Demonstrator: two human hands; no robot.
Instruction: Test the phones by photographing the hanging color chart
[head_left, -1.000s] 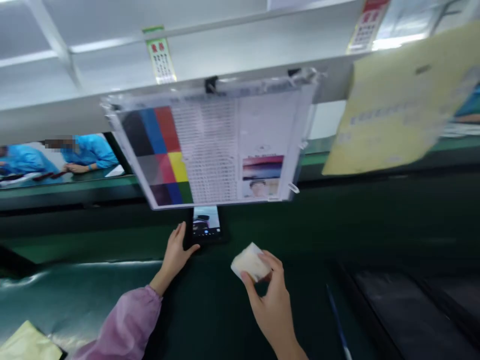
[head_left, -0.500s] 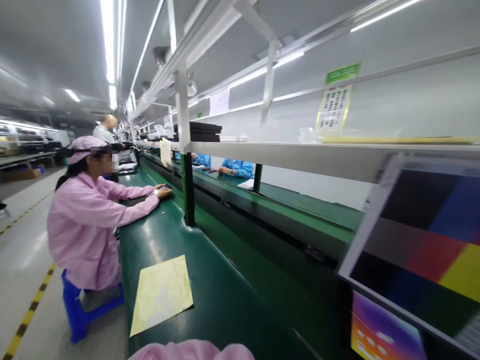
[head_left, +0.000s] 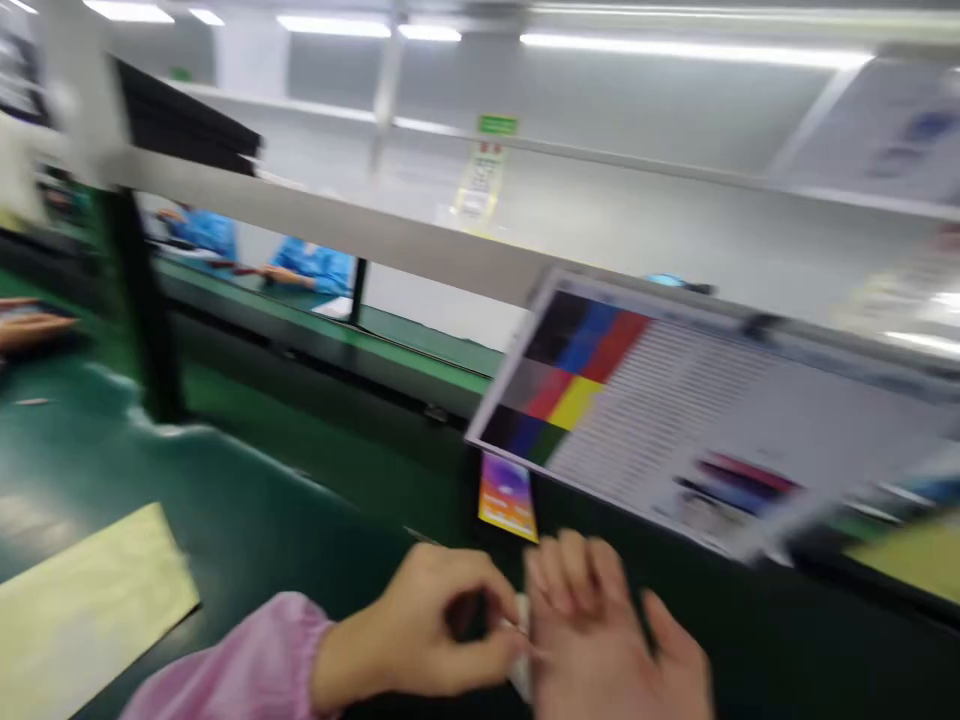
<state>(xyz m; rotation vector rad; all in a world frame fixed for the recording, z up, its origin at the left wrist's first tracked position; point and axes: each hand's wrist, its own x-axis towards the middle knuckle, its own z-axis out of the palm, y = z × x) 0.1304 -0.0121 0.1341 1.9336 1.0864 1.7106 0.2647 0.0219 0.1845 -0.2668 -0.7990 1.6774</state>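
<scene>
Moved: since the last frame my feed has swung off the long aisle view and back down to the hands, and they've come together at the counter edge, all pretty smeared by motion blur.

Left hand: the left hand (head_left: 420, 622) comes out of a pink sleeve (head_left: 247, 652), and as far as I can make out the grip is clenched on the pad, fingers curled around it.

Right hand: the right hand (head_left: 600, 640) is just beside the left, with its fingers spread and the grip looking released, though it overlaps the pad's edge.

Task thing: a small white pad (head_left: 521, 640) sits between both hands, only a blurry sliver showing, so I can't tell much about its shape from here.

Nearby: a phone (head_left: 508, 497) with a bright orange-purple screen sits just above the hands, right under the corner of a printed colour chart (head_left: 660, 410), which is tilted in the view.

Counter: the green counter (head_left: 112, 450) has a pale yellow sheet (head_left: 82, 610) lying flat left of my hands.

Background: another person's hand (head_left: 30, 330) shows at the far left edge, and two people in blue (head_left: 315, 265) work across the line, under a long white shelf (head_left: 322, 225) carrying a dark stack (head_left: 187, 125).
</scene>
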